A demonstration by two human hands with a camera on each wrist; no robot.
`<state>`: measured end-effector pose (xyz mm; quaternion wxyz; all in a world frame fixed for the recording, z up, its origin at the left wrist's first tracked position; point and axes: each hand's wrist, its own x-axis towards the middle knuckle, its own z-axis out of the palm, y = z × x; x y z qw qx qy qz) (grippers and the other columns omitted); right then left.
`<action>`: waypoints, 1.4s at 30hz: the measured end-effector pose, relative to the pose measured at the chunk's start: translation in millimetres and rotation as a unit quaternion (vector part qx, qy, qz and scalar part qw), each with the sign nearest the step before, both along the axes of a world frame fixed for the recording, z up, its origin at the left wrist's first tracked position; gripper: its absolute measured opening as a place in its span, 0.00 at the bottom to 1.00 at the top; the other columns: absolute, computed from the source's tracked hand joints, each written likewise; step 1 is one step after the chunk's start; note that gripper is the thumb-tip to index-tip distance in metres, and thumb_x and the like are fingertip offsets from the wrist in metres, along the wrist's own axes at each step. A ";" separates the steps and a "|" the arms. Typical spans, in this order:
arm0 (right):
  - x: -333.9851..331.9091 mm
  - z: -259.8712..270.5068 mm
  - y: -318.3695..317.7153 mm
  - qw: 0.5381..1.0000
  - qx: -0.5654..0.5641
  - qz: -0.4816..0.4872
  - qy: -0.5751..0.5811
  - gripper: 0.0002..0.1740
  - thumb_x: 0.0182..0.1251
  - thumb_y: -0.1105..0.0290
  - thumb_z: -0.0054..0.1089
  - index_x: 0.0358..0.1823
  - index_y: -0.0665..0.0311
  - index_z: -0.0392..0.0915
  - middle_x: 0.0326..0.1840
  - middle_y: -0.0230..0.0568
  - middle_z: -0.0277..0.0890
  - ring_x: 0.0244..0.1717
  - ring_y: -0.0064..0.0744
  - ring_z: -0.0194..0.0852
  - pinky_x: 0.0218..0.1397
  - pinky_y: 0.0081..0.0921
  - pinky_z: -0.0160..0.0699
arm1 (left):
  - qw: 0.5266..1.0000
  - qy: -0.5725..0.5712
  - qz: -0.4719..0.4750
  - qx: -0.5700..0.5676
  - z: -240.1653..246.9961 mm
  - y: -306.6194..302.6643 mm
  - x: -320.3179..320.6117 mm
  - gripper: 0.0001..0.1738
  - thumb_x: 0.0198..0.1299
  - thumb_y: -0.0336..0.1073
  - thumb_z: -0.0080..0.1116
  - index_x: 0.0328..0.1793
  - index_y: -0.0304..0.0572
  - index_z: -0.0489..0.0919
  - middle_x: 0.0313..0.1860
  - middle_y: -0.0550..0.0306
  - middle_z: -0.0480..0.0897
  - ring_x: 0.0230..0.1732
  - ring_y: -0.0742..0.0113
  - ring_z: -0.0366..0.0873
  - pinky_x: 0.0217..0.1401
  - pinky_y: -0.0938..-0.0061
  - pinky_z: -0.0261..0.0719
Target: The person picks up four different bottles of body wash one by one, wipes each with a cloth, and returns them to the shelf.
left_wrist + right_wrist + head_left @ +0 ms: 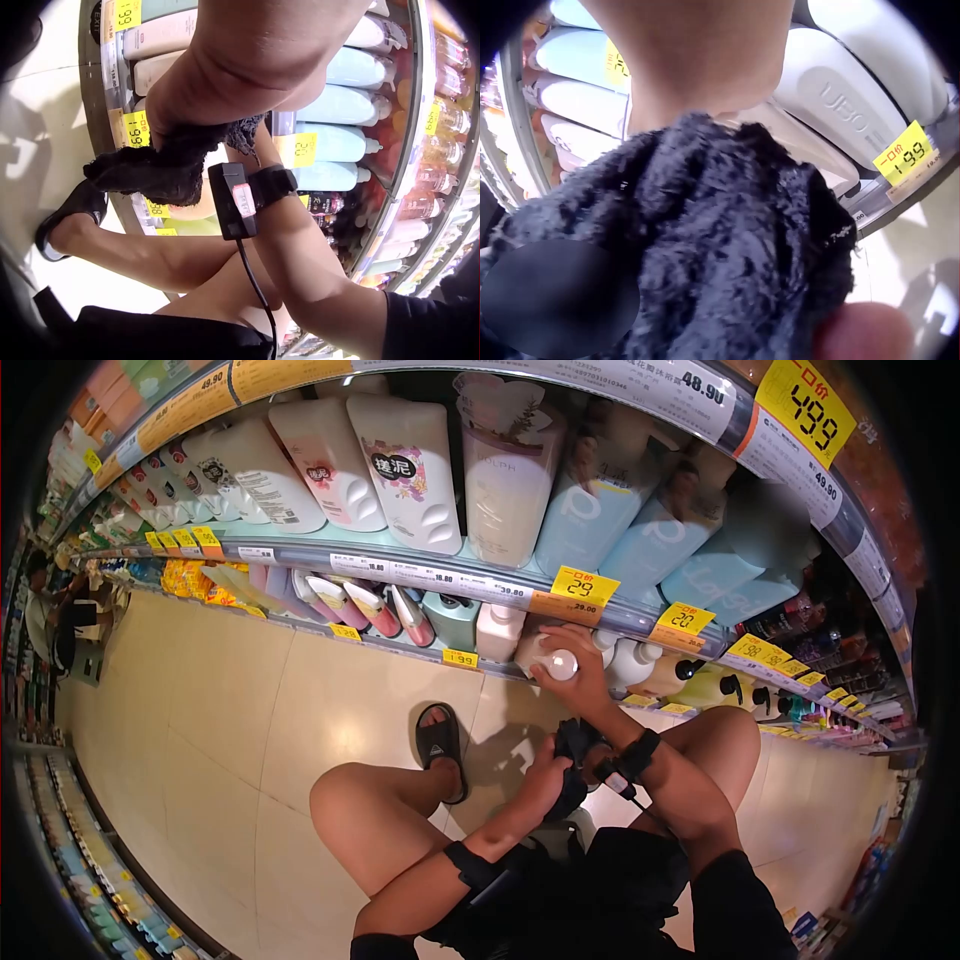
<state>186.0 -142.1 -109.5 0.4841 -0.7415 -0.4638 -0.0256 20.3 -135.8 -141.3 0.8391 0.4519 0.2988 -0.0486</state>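
My right hand grips a pale bottle with a round whitish cap at the front of the bottom shelf. In the right wrist view that hand's fingers and the bottle are mostly hidden behind a dark fluffy cloth. My left hand holds this black cloth bunched up, close below the right wrist. The left wrist view has the cloth hanging from the left hand, with the strapped right wrist just beyond. A white bottle with raised lettering stands beside the right hand.
The middle shelf juts out above the right hand, lined with tall bottles and yellow price tags. A pink-white bottle and several pump bottles flank the gripped one. Bent knees and a sandalled foot frame the tiled floor.
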 end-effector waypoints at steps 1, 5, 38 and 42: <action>0.4 -4.4 4.5 1.000 0.001 -0.025 0.011 0.18 0.44 0.71 0.71 0.39 0.64 0.77 0.48 0.46 0.77 0.52 0.45 0.72 0.56 0.35 0.69 | 1.000 -0.001 -0.001 0.000 0.4 1.7 -0.2 0.27 0.53 0.28 0.42 0.63 0.40 0.64 0.45 0.52 0.75 0.45 0.64 0.76 0.51 0.74 0.73; 6.8 -23.4 14.4 0.995 -0.003 -0.079 0.061 0.20 0.43 0.68 0.74 0.39 0.63 0.79 0.44 0.44 0.76 0.49 0.42 0.72 0.53 0.33 0.71 | 0.996 -0.009 -0.027 0.086 -5.0 2.0 1.1 0.28 0.53 0.30 0.44 0.64 0.40 0.64 0.49 0.48 0.76 0.50 0.58 0.74 0.56 0.71 0.69; 10.0 -41.9 -37.8 0.950 0.010 -0.308 0.047 0.27 0.45 0.68 0.68 0.47 0.73 0.70 0.42 0.59 0.73 0.46 0.58 0.72 0.50 0.43 0.72 | 0.969 -0.139 0.180 -0.096 97.0 60.7 0.9 0.28 0.56 0.33 0.38 0.66 0.45 0.60 0.51 0.42 0.74 0.50 0.40 0.76 0.57 0.47 0.74; 22.6 -52.1 -25.5 0.941 0.054 -0.330 0.059 0.22 0.45 0.67 0.70 0.39 0.72 0.72 0.38 0.58 0.73 0.40 0.59 0.72 0.45 0.43 0.72 | 0.966 -0.133 0.199 -0.094 100.6 71.9 -0.8 0.27 0.56 0.34 0.38 0.66 0.44 0.60 0.51 0.41 0.74 0.51 0.40 0.75 0.58 0.46 0.73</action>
